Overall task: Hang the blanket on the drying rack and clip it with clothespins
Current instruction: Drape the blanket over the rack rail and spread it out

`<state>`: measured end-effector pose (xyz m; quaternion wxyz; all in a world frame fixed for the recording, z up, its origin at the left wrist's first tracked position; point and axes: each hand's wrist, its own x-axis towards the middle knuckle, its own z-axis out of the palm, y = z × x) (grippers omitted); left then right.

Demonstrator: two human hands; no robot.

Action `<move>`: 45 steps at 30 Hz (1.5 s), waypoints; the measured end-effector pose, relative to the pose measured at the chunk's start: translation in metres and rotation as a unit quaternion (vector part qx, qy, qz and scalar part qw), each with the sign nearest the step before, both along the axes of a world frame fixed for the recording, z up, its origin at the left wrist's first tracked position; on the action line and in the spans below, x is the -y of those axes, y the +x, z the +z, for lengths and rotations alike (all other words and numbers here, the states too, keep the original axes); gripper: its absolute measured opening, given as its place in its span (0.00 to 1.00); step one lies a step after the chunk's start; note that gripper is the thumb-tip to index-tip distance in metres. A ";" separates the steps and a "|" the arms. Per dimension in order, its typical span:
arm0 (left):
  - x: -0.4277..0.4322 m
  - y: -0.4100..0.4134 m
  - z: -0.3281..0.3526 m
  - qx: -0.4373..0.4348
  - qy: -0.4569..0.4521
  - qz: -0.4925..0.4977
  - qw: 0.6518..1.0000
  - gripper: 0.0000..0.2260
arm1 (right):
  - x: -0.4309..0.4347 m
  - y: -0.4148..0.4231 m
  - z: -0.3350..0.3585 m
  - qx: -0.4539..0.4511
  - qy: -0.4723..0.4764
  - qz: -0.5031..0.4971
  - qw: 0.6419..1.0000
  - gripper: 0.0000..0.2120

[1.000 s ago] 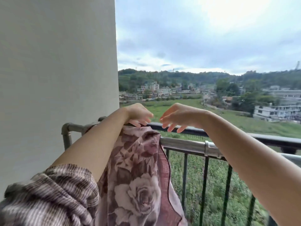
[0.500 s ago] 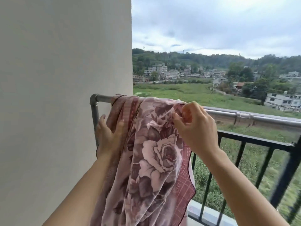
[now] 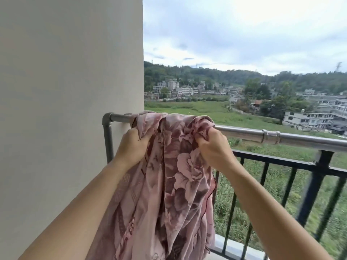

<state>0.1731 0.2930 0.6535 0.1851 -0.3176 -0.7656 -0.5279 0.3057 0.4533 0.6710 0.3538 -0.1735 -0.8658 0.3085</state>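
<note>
Fingers of left hand (image 3: pixel 132 145) and right hand (image 3: pixel 214 147) bunched around blanket (image 3: pixel 169 184) draped over rail (image 3: pixel 244 133).

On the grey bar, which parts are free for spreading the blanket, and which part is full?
The grey bar is bare from the right hand rightward, past the metal coupling. A short bare piece lies between the elbow joint and the blanket. Between the left hand and right hand, bunched cloth crowds it.

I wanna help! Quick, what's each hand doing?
Left hand: closed, gripping the blanket.
Right hand: closed, gripping the blanket too.
</note>
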 end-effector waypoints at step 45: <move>-0.032 0.012 -0.002 -0.053 0.120 0.048 0.990 0.09 | -0.029 0.037 -0.008 -0.177 -0.113 -0.026 0.977 0.16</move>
